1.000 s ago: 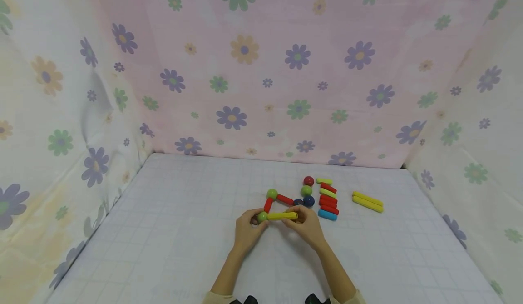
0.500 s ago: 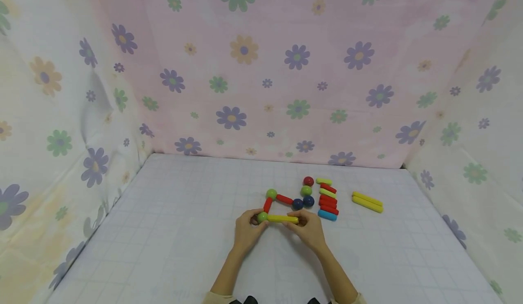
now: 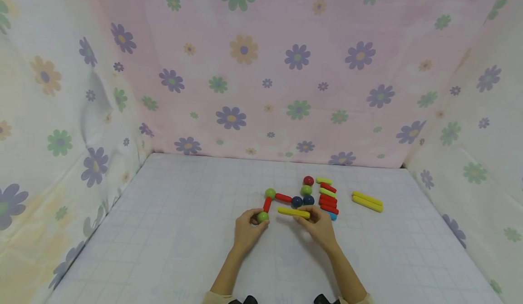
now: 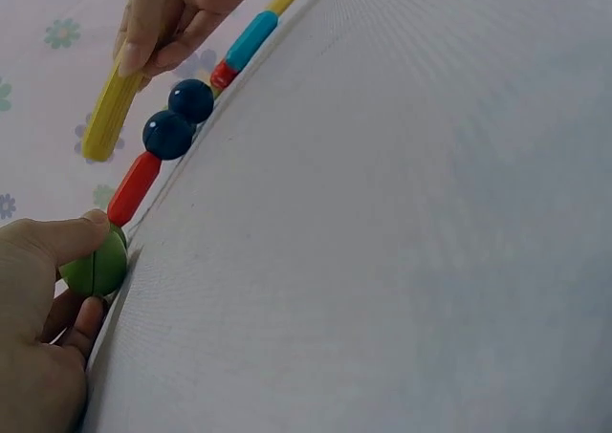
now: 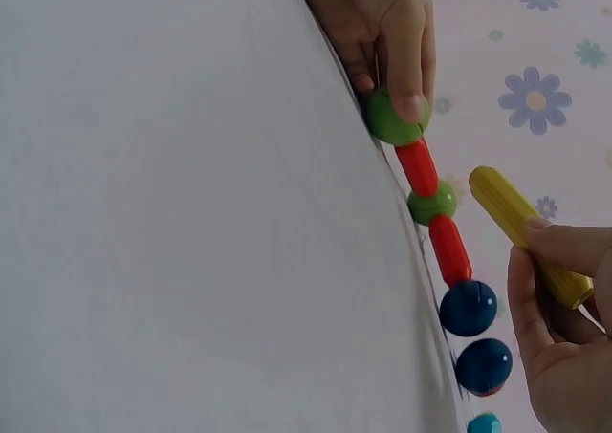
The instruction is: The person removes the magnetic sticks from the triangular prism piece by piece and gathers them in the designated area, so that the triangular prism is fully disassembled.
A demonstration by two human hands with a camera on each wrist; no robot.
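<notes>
The left hand (image 3: 247, 229) pinched a green ball (image 3: 263, 216) resting on the worktop (image 3: 184, 249). Just beside it, the right hand (image 3: 318, 224) gripped a yellow stick (image 3: 293, 212), its free end apart from that ball. Beyond lay a red stick (image 3: 267, 204), another green ball (image 3: 270, 193) and two blue balls (image 3: 297, 201).

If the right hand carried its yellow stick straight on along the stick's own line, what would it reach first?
Probably the green ball pinched by the left hand. The right hand holds the yellow stick with its free end aimed roughly that way, a gap between them. Depth is unclear, so it might pass just behind.
</notes>
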